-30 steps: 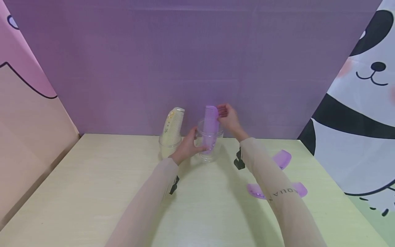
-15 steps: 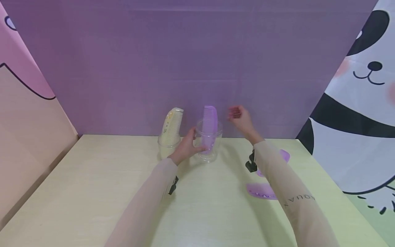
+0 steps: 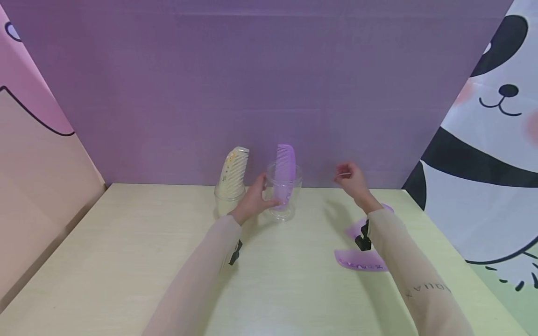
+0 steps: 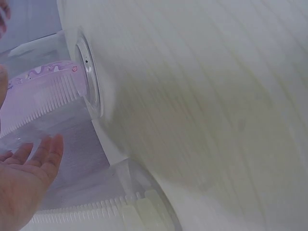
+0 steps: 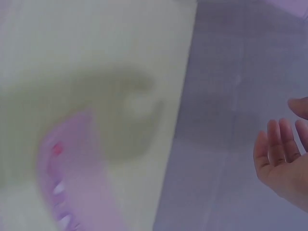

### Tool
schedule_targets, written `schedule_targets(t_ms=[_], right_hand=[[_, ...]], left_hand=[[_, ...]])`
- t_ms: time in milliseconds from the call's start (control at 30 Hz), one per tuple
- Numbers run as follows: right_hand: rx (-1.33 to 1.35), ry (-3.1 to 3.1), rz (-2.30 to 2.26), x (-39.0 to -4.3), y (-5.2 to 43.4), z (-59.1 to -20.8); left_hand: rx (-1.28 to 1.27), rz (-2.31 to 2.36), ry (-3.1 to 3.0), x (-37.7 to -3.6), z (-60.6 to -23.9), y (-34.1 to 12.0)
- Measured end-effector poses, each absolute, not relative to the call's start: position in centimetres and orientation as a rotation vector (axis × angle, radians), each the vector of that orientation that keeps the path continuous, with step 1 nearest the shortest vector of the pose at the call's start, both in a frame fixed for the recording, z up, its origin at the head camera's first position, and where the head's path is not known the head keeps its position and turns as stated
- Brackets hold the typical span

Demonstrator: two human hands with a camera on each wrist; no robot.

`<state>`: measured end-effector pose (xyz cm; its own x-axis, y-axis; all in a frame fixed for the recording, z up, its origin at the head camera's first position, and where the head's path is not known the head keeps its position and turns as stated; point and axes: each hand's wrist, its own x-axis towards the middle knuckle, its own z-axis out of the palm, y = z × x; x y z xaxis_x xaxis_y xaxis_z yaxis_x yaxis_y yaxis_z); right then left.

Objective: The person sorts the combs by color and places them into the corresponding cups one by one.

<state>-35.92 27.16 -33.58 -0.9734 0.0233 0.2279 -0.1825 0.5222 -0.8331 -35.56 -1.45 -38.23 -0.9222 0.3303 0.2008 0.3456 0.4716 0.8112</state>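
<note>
A clear plastic cup (image 3: 290,205) stands near the back of the pale table (image 3: 126,261) with a purple comb (image 3: 286,163) upright in it. My left hand (image 3: 255,199) grips this cup from its left side. The left wrist view shows the same purple comb (image 4: 43,91) inside the cup and my left hand (image 4: 26,192) beside it. My right hand (image 3: 352,179) hovers empty to the right of the cup, fingers loosely spread. The right wrist view shows this right hand (image 5: 281,159) open too. A second clear cup (image 3: 224,203) to the left holds a cream comb (image 3: 235,168).
Two more purple combs (image 3: 360,261) (image 3: 355,228) lie flat on the table under my right forearm; one purple comb (image 5: 79,183) shows blurred in the right wrist view. A purple wall (image 3: 269,93) closes the back, a pink panel (image 3: 33,163) the left, a panda curtain (image 3: 496,140) the right.
My right hand let go of the purple comb's top and moved right and down, away from the cup. The left hand kept its grip on the cup.
</note>
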Motion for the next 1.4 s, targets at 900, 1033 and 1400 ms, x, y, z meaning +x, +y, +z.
schedule_targets(t_ms=[900, 1033, 1400], right_hand=[[-0.088, -2.854, 1.135, -32.7, 38.6, -38.3], [-0.144, -2.883, 1.138, -32.2, 39.8, -38.6], [-0.214, -2.975, 1.095, -31.9, 41.4, -39.2]], left_hand=[[-0.632, -1.460, -2.678, -35.7, -38.5, -1.4], [-0.640, -1.454, -2.676, -35.7, -38.5, -1.3], [-0.638, -1.440, -2.697, -35.7, -38.6, -1.5]])
